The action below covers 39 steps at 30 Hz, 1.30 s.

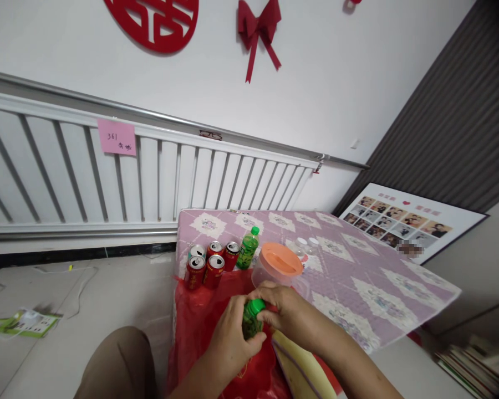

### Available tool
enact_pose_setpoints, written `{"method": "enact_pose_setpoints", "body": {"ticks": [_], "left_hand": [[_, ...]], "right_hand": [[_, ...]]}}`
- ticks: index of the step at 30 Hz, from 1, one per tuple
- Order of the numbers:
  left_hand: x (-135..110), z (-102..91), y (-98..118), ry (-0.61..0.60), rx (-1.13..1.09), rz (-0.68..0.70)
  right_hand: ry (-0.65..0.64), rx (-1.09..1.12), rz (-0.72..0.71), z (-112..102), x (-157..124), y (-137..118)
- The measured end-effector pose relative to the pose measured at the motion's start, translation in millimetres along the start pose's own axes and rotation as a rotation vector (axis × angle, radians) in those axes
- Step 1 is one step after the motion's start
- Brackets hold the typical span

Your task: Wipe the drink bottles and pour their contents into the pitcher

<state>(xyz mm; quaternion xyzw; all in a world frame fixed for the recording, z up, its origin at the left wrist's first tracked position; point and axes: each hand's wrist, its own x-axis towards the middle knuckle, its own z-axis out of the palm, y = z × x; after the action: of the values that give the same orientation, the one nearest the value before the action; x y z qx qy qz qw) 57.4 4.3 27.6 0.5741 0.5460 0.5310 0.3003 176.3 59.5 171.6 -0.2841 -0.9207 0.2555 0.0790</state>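
Observation:
My left hand [233, 335] is wrapped round a green plastic bottle [253, 328] with a green cap, held above the red covering. My right hand [280, 305] closes on the same bottle at its neck and cap, thumb against its side. A bit of red shows between the right fingers; I cannot tell what it is. Beyond the hands stands a clear container with an orange lid [280, 259]. A second green bottle [248, 249], upright and capped, stands left of it. Several opened red drink cans [213, 271] and a teal-topped can [197, 251] are grouped further left.
Two small clear bottles with white caps [307, 244] stand behind the container. A red plastic sheet or bag [203, 332] covers the near part of the flowered tablecloth [366, 293]. A yellowish item [301, 368] lies under my right forearm. A radiator [216, 172] runs behind the table.

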Motion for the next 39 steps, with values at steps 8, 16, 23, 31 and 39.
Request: {"method": "enact_pose_setpoints", "body": {"ticks": [8, 16, 23, 31, 39], "left_hand": [[1, -0.2, 0, -0.009, -0.01, 0.009], [1, 1.9, 0, 0.016, -0.012, 0.059], [1, 5.0, -5, 0.052, -0.019, 0.092], [1, 3.7, -6, 0.039, -0.029, 0.111], [-1, 4.4, -4, 0.053, -0.005, 0.092]], "right_hand": [[0.008, -0.154, 0.169, 6, 2, -12], [0.061, -0.436, 0.287, 21, 1, -16], [0.147, -0.562, 0.376, 37, 2, -15], [0.206, -0.428, 0.335, 36, -3, -13], [0.165, -0.2, 0.207, 23, -8, -14]]}}
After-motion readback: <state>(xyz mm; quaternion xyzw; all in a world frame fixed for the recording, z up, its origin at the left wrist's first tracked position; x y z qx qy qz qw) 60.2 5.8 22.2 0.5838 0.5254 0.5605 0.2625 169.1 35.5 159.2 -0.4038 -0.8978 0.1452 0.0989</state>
